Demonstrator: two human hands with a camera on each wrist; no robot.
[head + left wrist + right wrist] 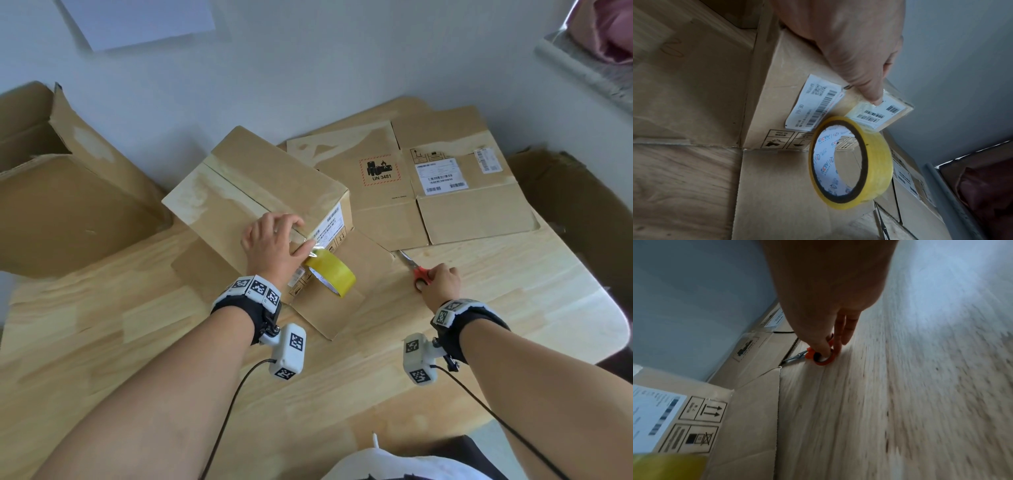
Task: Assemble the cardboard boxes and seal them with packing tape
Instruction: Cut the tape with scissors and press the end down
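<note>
An assembled cardboard box (260, 185) stands in the middle of the table with clear tape along its top seam. My left hand (298, 236) lies over its near right corner. The thumb (869, 84) presses the tape strip flat against the labelled side of the box (789, 68). A yellow tape roll (330, 275) hangs off that strip beside the box, and its hollow core faces the left wrist camera (877, 162). My right hand (435, 277) grips the red handles of the scissors (419, 270) lying on the table; in the right wrist view a finger sits in the orange handle ring of the scissors (818, 356).
A flattened box with labels (445, 192) lies at the back right. A large open box (68, 192) stands at the left edge and more cardboard (575, 219) at the right. A flat cardboard sheet (342, 308) lies under the assembled box on the wooden table (137, 342).
</note>
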